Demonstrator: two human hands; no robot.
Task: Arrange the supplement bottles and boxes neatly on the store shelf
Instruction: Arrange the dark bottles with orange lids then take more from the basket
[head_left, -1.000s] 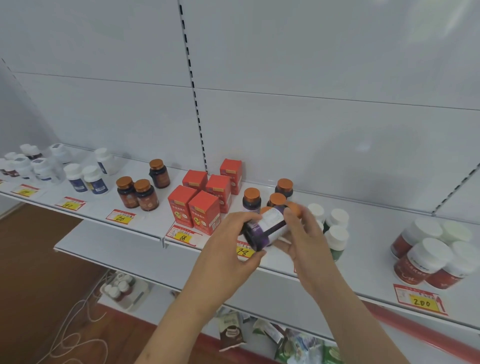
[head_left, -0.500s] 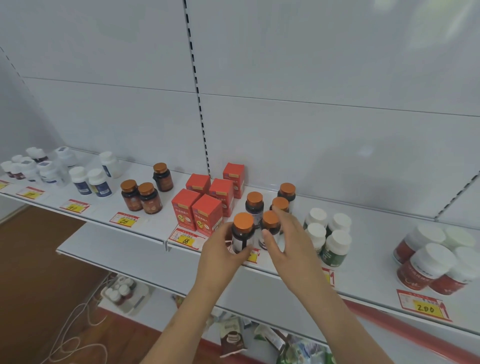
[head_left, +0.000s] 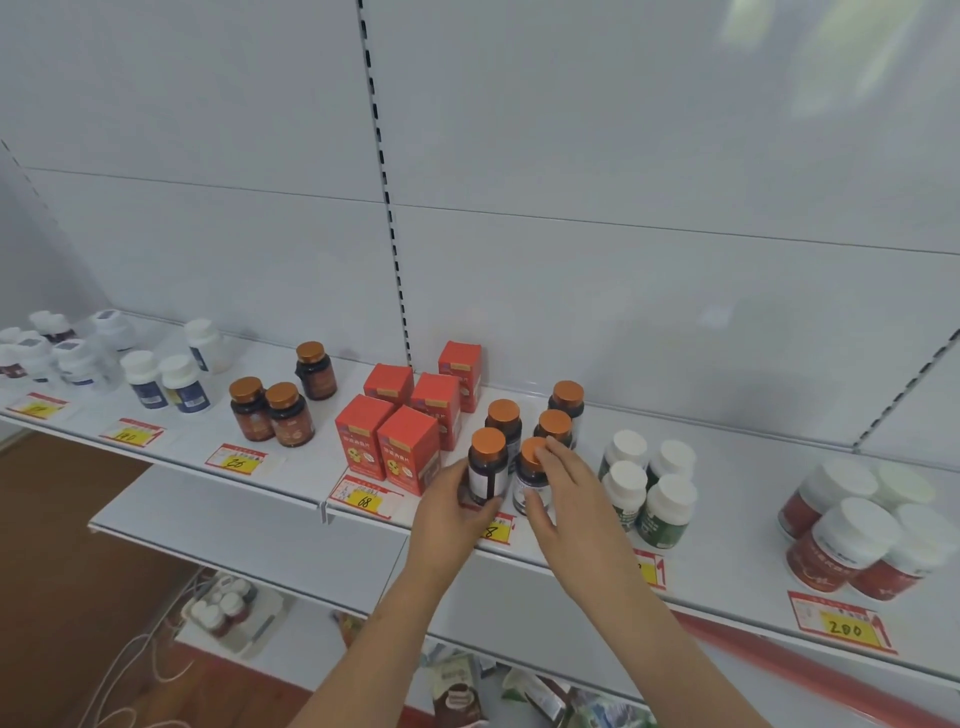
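L hand (head_left: 451, 506) grips front-left orange-cap bottle (head_left: 487, 466) upright on shelf (head_left: 291, 483); R hand (head_left: 563, 486) pinches neighboring bottle (head_left: 531, 478), fingertips on cap, thumb on label.

Yellow-and-red paper price tags along the white metal shelf edge (head_left: 291, 488) are showing handwritten "68" (head_left: 365, 501), "200" (head_left: 845, 627), and "140" (head_left: 126, 436) toward the left.

Yellow price tags (head_left: 364, 500) line the edge; white cables (head_left: 130, 675) lie on the wooden floor (head_left: 62, 545).
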